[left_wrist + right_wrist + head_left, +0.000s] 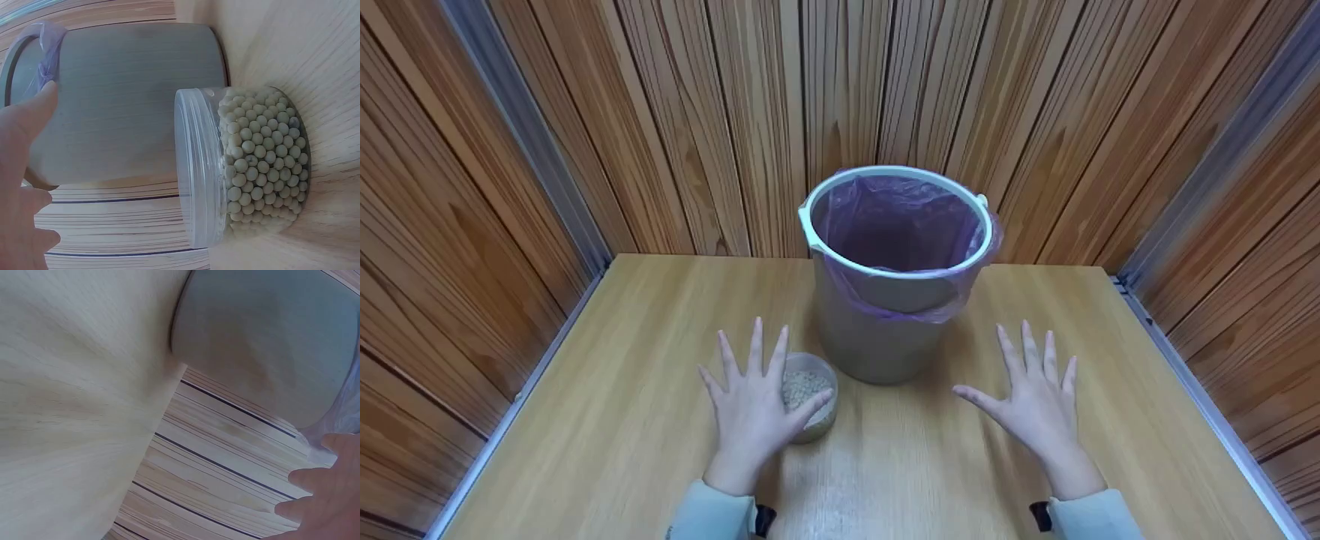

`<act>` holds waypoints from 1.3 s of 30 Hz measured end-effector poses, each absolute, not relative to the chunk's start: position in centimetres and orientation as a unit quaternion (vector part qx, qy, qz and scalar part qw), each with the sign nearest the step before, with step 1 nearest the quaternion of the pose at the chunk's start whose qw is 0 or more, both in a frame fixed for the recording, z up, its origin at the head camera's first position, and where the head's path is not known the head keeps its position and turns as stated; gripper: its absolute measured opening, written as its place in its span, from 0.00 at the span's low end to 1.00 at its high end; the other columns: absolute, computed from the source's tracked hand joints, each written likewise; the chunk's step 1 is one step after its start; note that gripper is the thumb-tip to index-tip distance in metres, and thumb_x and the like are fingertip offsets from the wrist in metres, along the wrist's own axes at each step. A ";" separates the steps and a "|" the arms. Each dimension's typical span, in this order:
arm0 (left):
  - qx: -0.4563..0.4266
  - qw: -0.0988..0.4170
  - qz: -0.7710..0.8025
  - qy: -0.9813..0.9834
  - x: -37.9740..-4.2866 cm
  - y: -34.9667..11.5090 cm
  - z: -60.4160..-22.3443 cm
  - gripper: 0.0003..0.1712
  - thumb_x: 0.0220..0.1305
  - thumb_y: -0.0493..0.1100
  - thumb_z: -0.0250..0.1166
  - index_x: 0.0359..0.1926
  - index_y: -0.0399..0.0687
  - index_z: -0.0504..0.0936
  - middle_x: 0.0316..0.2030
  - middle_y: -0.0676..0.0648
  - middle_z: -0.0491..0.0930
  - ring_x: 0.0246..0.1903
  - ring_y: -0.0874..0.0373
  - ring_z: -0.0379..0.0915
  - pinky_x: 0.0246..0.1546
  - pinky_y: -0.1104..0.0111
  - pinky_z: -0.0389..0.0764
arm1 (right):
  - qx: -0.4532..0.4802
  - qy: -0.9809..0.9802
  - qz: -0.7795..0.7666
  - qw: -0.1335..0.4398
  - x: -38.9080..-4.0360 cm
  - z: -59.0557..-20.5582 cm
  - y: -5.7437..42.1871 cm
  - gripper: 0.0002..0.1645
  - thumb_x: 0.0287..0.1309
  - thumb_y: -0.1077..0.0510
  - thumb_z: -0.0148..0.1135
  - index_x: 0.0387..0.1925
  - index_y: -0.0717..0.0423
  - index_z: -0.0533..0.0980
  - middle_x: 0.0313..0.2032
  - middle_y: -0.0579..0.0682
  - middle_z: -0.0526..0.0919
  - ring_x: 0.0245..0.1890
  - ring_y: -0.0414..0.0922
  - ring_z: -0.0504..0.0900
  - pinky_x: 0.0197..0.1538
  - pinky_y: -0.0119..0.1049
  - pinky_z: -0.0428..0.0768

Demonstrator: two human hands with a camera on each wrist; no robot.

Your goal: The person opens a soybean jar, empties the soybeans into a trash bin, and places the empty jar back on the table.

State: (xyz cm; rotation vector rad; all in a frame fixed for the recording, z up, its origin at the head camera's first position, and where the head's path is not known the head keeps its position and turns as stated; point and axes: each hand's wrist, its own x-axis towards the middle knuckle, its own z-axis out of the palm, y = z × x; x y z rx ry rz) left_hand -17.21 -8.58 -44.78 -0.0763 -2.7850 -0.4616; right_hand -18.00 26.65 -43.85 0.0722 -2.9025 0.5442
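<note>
My left hand (754, 412) is spread with straight fingers, palm down, and holds nothing. Its thumb overlaps a clear plastic jar (814, 429) in the head view. Small round beige beads (264, 163) fill most of that jar, which stands upright on the table. To the right, my right hand (1039, 409) is likewise spread and bare, thumb pointing inward. Between and beyond the hands stands a grey bucket (877, 352) with a pale rim, lined with a purple plastic bag (900, 217) folded over its edge. The jar sits just in front of the bucket, to its left.
The wooden table (607, 420) ends at a back wall of wood planks (765, 127) close behind the bucket. Plank walls also rise at both sides, with metal strips (1207, 420) along the table's edges. A dark band shows at each cuff.
</note>
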 end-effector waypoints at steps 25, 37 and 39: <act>-0.004 0.146 -0.283 -0.948 -17.2 -8.4 -45.6 0.63 0.50 0.80 0.61 0.79 0.62 0.46 0.80 0.46 0.38 0.75 0.27 0.30 0.66 0.27 0.45 | -0.020 -0.889 0.457 -0.007 -17.6 -45.3 22.6 0.56 0.63 0.36 0.60 0.79 0.39 0.39 0.79 0.59 0.40 0.77 0.67 0.41 0.71 0.71 0.46; 0.025 0.126 -0.344 -0.930 -16.8 -8.2 -48.3 0.64 0.50 0.75 0.66 0.79 0.55 0.47 0.79 0.41 0.43 0.74 0.26 0.35 0.64 0.26 0.52 | -0.005 -0.842 0.540 0.008 -17.3 -47.8 18.9 0.49 0.64 0.45 0.62 0.78 0.47 0.50 0.77 0.60 0.49 0.76 0.66 0.48 0.72 0.70 0.49; 0.029 0.127 -0.356 -0.925 -16.8 -8.1 -48.7 0.64 0.50 0.75 0.67 0.79 0.54 0.47 0.79 0.40 0.43 0.74 0.26 0.37 0.63 0.26 0.54 | -0.005 -0.838 0.546 0.009 -17.2 -48.2 18.3 0.48 0.63 0.46 0.63 0.77 0.48 0.51 0.77 0.61 0.51 0.75 0.66 0.49 0.72 0.70 0.50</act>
